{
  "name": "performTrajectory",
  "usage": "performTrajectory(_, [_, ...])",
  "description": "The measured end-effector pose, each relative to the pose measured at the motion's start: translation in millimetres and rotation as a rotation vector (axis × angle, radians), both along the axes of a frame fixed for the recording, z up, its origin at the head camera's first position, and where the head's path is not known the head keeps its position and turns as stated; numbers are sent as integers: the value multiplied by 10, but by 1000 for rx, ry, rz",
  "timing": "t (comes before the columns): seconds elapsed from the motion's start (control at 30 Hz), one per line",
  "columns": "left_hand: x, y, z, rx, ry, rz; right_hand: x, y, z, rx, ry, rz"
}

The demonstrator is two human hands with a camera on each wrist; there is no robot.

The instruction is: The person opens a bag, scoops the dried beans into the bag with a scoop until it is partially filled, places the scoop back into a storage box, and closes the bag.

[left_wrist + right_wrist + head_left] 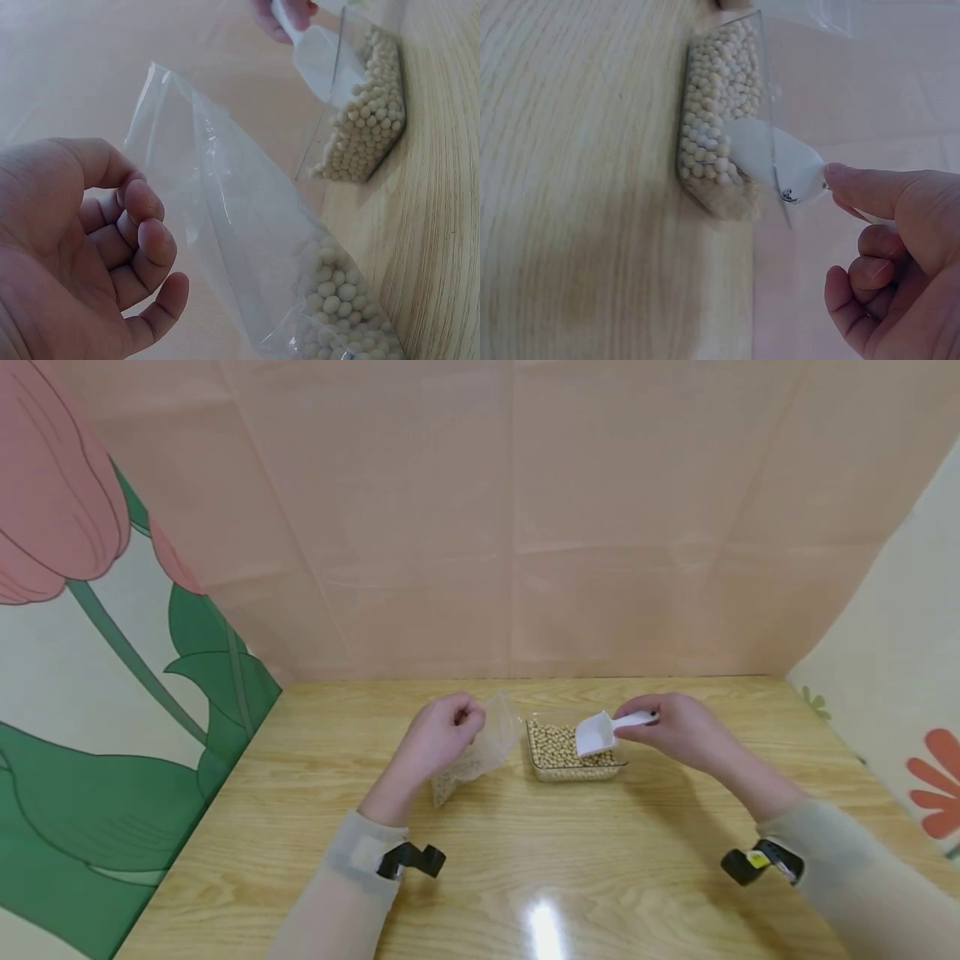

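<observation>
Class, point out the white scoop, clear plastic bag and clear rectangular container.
White scoop [597, 734], head view: its pan.
Clear plastic bag [251, 206], left wrist view: its side.
Clear rectangular container [577, 767], head view: front rim.

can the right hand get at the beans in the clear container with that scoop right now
Probably yes: the right hand grips the white scoop by its handle, the blade inside the clear container, and no lid covers the beans.
</observation>
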State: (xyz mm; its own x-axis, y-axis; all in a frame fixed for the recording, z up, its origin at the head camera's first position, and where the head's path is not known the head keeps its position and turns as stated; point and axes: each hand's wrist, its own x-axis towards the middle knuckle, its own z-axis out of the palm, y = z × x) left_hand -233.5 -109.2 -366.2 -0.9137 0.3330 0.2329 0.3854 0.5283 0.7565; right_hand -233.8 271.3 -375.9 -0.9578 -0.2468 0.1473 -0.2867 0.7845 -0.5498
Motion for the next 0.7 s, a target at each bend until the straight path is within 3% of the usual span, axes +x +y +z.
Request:
performTrajectory(0.37, [7,-2,17,2,10,4,-82,-31,-279,-162,-138,-50])
performTrajectory(0.6, [12,-4,11,8,2,8,-86,-91,-474,-374,-271,-91])
performTrajectory(0.7, [11,6,4,4,-1,12,-87,-118,-531,-419,-306,-113])
